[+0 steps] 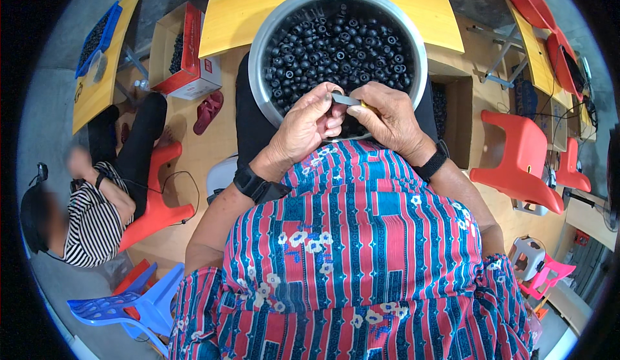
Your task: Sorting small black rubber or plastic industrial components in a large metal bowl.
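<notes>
Both my hands meet over the near rim of a wide metal bowl (pixel 257 69), which is filled with small round black parts (pixel 339 50) with holes in them. My right hand (pixel 391 118) is closed around a small knife (pixel 347 100). Its short grey blade points left, and a bit of yellow handle shows between the fingers. My left hand (pixel 303 121) pinches one dark small part at the blade's tip, mostly hidden by the thumb and fingers. Blade and part appear to touch.
Beyond the bowl is a yellow table (pixel 232 11). At left, a person in a striped shirt (pixel 97 218) sits on a red stool (pixel 152 198), near a cardboard box (pixel 184 56). A blue chair (pixel 139 302) stands behind. Another open box (pixel 455 114) and red stool (pixel 513 160) are at right.
</notes>
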`<move>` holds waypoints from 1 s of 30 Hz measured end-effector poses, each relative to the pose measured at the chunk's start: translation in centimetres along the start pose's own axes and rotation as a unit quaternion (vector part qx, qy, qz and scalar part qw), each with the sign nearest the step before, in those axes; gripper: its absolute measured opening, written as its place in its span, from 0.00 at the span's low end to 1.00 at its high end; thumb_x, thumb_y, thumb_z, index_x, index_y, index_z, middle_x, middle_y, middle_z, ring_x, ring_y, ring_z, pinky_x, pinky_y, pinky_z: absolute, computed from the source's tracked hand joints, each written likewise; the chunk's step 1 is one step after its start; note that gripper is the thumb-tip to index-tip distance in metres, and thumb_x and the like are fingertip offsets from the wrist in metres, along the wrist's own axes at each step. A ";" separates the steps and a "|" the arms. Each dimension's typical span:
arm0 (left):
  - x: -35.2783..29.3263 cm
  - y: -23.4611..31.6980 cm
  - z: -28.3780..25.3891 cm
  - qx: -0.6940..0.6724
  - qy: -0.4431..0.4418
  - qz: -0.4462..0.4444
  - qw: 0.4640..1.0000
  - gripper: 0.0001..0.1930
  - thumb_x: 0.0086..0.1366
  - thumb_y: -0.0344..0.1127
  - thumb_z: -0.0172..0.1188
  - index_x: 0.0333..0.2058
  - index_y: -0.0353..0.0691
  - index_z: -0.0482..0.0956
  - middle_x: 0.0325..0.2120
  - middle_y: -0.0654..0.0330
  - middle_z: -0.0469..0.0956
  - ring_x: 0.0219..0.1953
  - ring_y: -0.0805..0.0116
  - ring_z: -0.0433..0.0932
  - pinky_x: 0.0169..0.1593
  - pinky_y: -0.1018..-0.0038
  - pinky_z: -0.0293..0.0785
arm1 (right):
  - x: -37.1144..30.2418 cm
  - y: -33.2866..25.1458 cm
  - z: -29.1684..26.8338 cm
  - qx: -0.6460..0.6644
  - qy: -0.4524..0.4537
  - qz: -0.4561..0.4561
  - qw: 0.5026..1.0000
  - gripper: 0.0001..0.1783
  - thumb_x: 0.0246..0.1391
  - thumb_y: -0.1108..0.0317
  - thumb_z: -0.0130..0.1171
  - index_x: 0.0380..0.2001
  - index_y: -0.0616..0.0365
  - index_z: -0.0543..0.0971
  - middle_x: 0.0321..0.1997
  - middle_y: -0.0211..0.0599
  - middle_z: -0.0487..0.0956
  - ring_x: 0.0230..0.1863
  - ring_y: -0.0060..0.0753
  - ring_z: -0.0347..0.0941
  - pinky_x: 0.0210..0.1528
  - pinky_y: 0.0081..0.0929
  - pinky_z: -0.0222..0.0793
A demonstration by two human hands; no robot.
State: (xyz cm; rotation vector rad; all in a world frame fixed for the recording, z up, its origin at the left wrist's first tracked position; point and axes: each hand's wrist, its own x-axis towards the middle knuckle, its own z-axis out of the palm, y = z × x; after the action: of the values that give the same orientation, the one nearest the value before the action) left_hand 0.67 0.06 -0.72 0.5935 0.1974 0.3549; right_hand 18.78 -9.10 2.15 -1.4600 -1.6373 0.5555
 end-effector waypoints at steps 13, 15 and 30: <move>-0.1 0.1 0.1 0.000 0.010 -0.001 1.000 0.12 0.73 0.41 0.50 0.47 0.39 0.67 0.31 0.66 0.66 0.29 0.80 0.62 0.33 0.82 0.60 | 0.0 -0.1 -0.2 -0.056 -0.011 -0.026 0.998 0.13 0.55 0.57 0.61 0.33 0.56 0.79 0.26 0.41 0.75 0.30 0.47 0.75 0.31 0.38 0.69; -0.1 0.1 0.1 0.004 0.011 -0.002 1.000 0.12 0.73 0.41 0.50 0.47 0.39 0.67 0.31 0.66 0.66 0.29 0.80 0.62 0.33 0.82 0.60 | 0.0 -0.1 -0.2 -0.059 -0.012 -0.028 0.998 0.13 0.56 0.57 0.60 0.34 0.56 0.79 0.26 0.41 0.75 0.29 0.47 0.75 0.31 0.38 0.69; -0.1 0.0 -0.2 0.022 0.006 0.004 1.000 0.12 0.73 0.41 0.50 0.46 0.39 0.67 0.30 0.66 0.66 0.29 0.80 0.62 0.34 0.81 0.61 | 0.0 0.0 0.0 -0.067 -0.003 -0.033 0.997 0.12 0.55 0.59 0.62 0.34 0.55 0.79 0.26 0.40 0.75 0.29 0.47 0.75 0.30 0.38 0.70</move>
State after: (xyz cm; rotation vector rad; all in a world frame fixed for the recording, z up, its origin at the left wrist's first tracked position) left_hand 0.54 0.14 -0.85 0.6360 0.2142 0.3618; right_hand 18.79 -9.11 2.22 -1.4953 -1.7500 0.4190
